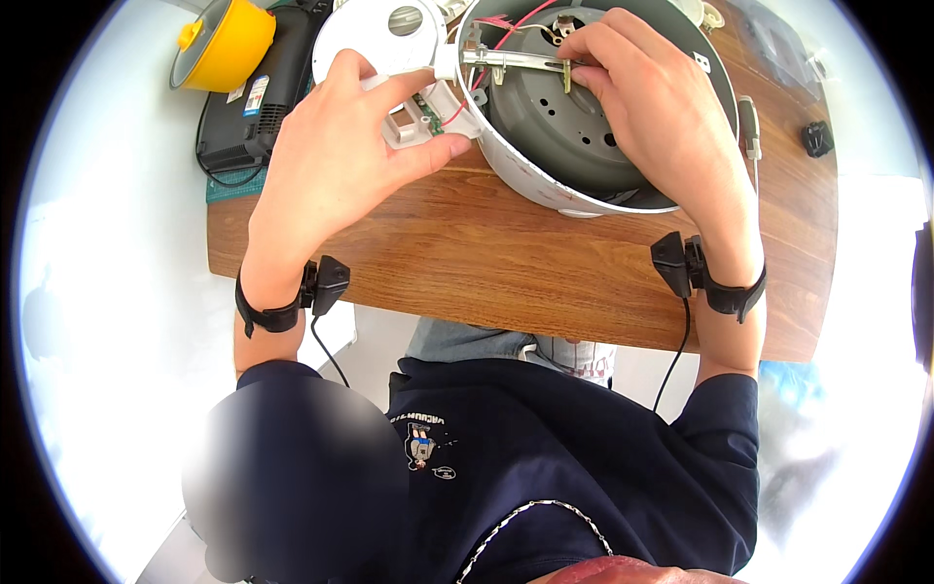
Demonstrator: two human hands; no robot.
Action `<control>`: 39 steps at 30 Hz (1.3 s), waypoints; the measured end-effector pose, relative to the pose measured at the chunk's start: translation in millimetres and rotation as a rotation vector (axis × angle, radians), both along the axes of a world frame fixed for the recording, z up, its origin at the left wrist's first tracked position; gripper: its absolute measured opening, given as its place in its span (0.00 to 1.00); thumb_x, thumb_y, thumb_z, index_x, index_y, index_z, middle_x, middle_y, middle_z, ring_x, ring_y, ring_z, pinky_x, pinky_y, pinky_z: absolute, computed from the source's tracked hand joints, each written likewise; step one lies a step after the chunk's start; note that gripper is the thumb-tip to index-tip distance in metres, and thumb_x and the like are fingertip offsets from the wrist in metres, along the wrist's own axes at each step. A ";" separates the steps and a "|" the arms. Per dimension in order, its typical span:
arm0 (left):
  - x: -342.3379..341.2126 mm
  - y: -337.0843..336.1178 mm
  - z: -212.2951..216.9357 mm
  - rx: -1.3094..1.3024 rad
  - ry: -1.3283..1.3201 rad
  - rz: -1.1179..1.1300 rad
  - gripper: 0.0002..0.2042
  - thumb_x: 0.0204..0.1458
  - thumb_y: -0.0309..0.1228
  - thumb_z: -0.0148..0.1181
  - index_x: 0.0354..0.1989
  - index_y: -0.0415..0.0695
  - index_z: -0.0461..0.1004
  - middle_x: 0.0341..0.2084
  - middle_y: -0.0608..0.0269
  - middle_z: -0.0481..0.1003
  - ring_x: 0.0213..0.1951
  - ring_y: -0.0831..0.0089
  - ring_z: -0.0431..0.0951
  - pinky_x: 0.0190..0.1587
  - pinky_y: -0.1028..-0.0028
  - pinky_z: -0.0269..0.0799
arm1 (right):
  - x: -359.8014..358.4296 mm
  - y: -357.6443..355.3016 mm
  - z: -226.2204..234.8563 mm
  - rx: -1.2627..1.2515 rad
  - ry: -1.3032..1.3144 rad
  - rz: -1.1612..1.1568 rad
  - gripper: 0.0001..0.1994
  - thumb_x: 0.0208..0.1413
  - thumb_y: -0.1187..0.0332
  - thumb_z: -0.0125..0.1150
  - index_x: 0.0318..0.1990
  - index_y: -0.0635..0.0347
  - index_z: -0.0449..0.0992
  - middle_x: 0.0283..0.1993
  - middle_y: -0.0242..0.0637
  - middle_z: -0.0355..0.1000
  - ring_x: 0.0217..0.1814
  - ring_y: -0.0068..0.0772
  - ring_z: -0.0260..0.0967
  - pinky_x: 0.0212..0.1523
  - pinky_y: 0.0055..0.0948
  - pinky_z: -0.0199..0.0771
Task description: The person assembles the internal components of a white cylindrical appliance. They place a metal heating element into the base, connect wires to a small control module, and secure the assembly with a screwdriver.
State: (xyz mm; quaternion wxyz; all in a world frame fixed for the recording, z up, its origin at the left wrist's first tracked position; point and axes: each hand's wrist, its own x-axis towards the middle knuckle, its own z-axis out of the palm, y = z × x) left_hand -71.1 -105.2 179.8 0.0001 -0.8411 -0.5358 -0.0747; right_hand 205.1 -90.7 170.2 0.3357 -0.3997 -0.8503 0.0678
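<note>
A round white appliance shell [530, 175], like an upturned rice cooker, lies opened with its dark grey inner pan [530, 122] showing. A metal strip [516, 60] crosses over the pan, with red and white wires around it. My right hand [657, 107] reaches over the rim, its thumb and index finger pinching a small yellowish metal piece [567, 78] at the strip's end. At the shell's left edge, my left hand [336, 156] grips a white plastic housing [457, 109] between thumb and fingers. A green circuit board [429, 115] and a red wire show in that housing.
A white round cover [360, 44] with holes lies behind my left hand. Further left are a black appliance [238, 122], a yellow pot [243, 44] and a green mat [224, 190]. A small black part [817, 138] and a clear plastic container [778, 44] sit at right on the wooden table [467, 253].
</note>
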 end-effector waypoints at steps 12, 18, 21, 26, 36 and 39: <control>19.7 6.6 2.9 -0.248 -0.632 -0.104 0.49 0.43 0.31 0.80 0.74 0.43 0.56 0.64 0.55 0.65 0.65 0.62 0.69 0.64 0.65 0.68 | -0.3 -0.4 1.0 -0.002 0.005 -0.002 0.06 0.58 0.75 0.62 0.42 0.63 0.75 0.37 0.47 0.71 0.41 0.53 0.72 0.42 0.45 0.74; 8.0 32.5 -47.5 -0.446 -1.190 -0.221 0.63 0.35 0.36 0.87 0.78 0.42 0.45 0.70 0.53 0.58 0.71 0.59 0.62 0.71 0.61 0.58 | -5.6 -6.7 13.8 -0.046 0.034 -0.054 0.05 0.56 0.75 0.64 0.39 0.64 0.76 0.37 0.46 0.73 0.41 0.54 0.74 0.42 0.44 0.75; 11.7 38.0 -81.2 -0.366 -1.340 -0.309 0.65 0.36 0.42 0.87 0.79 0.41 0.42 0.72 0.52 0.56 0.72 0.59 0.59 0.73 0.60 0.54 | -2.8 -3.0 5.1 -0.039 0.068 -0.085 0.05 0.56 0.74 0.65 0.37 0.64 0.77 0.36 0.46 0.74 0.40 0.54 0.74 0.42 0.44 0.75; 26.8 33.7 -94.1 -0.409 -1.476 -0.328 0.65 0.39 0.52 0.83 0.78 0.38 0.42 0.73 0.49 0.56 0.73 0.59 0.58 0.73 0.60 0.54 | -4.1 -6.9 13.1 -0.063 0.033 -0.089 0.04 0.55 0.74 0.66 0.34 0.64 0.78 0.35 0.45 0.74 0.39 0.52 0.74 0.41 0.43 0.75; 32.0 37.2 -89.2 -0.003 -1.264 -0.275 0.54 0.59 0.72 0.44 0.75 0.31 0.47 0.70 0.43 0.62 0.70 0.56 0.64 0.72 0.60 0.59 | 1.1 2.1 -0.4 -0.013 0.043 -0.046 0.03 0.55 0.74 0.66 0.34 0.64 0.78 0.34 0.44 0.74 0.38 0.50 0.74 0.40 0.41 0.76; 41.9 37.0 -96.7 0.030 -1.369 -0.234 0.53 0.59 0.73 0.41 0.76 0.32 0.47 0.70 0.42 0.62 0.70 0.55 0.65 0.72 0.59 0.60 | -0.3 0.9 1.1 -0.026 0.055 -0.047 0.04 0.54 0.74 0.66 0.33 0.64 0.78 0.34 0.44 0.74 0.37 0.50 0.74 0.39 0.41 0.76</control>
